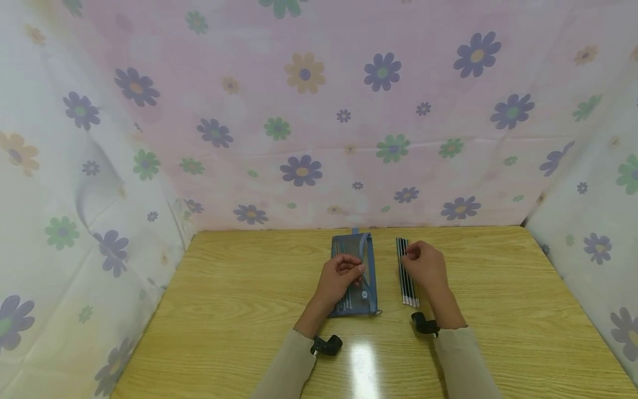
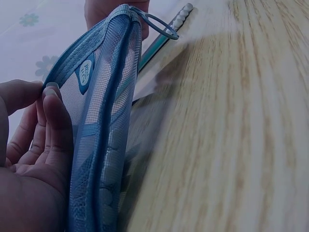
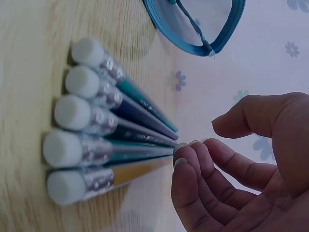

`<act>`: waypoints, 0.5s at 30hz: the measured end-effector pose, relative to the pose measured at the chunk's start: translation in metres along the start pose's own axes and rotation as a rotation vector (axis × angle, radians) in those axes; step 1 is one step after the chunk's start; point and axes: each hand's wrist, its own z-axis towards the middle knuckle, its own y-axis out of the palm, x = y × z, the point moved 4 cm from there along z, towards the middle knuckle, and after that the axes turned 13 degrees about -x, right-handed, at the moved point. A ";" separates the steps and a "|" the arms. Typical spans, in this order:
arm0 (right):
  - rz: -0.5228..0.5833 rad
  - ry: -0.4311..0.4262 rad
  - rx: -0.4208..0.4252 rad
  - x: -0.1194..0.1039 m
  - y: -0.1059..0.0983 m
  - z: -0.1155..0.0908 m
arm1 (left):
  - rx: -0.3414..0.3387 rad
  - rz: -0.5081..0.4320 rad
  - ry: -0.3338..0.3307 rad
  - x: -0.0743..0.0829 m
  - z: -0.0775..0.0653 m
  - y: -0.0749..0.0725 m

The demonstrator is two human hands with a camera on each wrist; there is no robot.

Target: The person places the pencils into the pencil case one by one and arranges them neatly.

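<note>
A blue mesh zip pouch (image 1: 371, 303) lies on the table, with several pencils visible through its mesh. My left hand (image 1: 340, 277) pinches the edge of its opening between thumb and fingertips; the left wrist view shows this grip on the pouch (image 2: 104, 121) up close. To the right, several dark pencils (image 1: 410, 292) lie side by side, their white eraser ends towards me. Over their middle hovers my right hand (image 1: 427, 265), fingers loosely bent. In the right wrist view its thumb stands apart from the fingers, and the fingertips overlap the pencils (image 3: 140, 104); contact cannot be told.
The wood-grain table (image 1: 239, 299) stretches to both sides of the pouch and pencils. Flower-patterned cloth (image 1: 329, 122) stands behind the table and along its left and right sides. A small metal ring (image 2: 157, 26) hangs at the pouch's near corner.
</note>
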 end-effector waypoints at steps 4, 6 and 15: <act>-0.006 0.001 -0.005 0.002 -0.004 -0.002 | -0.004 0.000 0.000 -0.001 0.000 0.000; -0.007 0.005 -0.010 0.003 -0.006 -0.003 | -0.006 -0.001 0.000 -0.001 0.000 0.000; -0.016 0.048 -0.043 0.012 -0.009 -0.002 | -0.005 -0.004 -0.001 -0.001 0.001 0.000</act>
